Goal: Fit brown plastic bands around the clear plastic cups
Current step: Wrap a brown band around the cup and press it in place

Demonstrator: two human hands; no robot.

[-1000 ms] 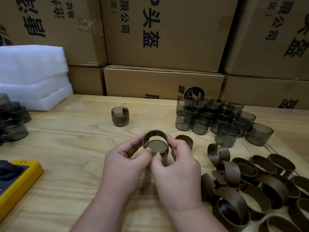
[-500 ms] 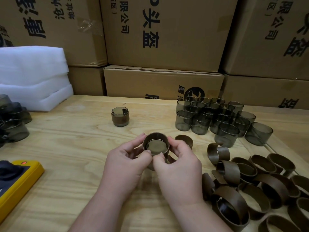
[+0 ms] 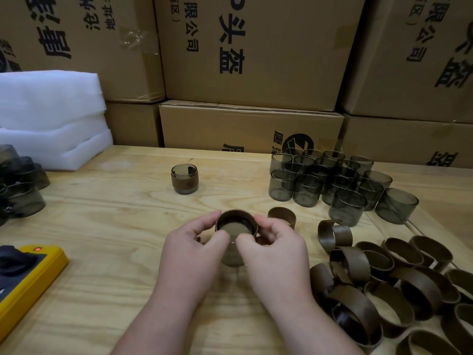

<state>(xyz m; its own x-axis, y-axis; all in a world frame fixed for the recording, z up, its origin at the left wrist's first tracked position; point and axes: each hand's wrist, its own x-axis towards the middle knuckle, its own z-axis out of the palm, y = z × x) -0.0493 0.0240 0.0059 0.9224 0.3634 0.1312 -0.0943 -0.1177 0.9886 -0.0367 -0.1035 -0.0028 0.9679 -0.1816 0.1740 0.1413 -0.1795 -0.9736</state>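
Note:
A clear smoky cup stands upright on the wooden table at the centre, between my hands. A brown band circles its upper rim. My left hand pinches the band's left side; my right hand pinches its right side, thumbs at the front. One banded cup stands farther back. A loose band lies just right of my right hand. Several bare cups cluster at the back right. A heap of loose bands fills the right front.
Cardboard boxes wall off the table's far side. White foam sheets are stacked at the back left, with more smoky cups at the left edge. A yellow device lies at the front left.
The band was tilted up above the cup; both hands have pressed it down around the cup's upper part. The hands dropped slightly with it.

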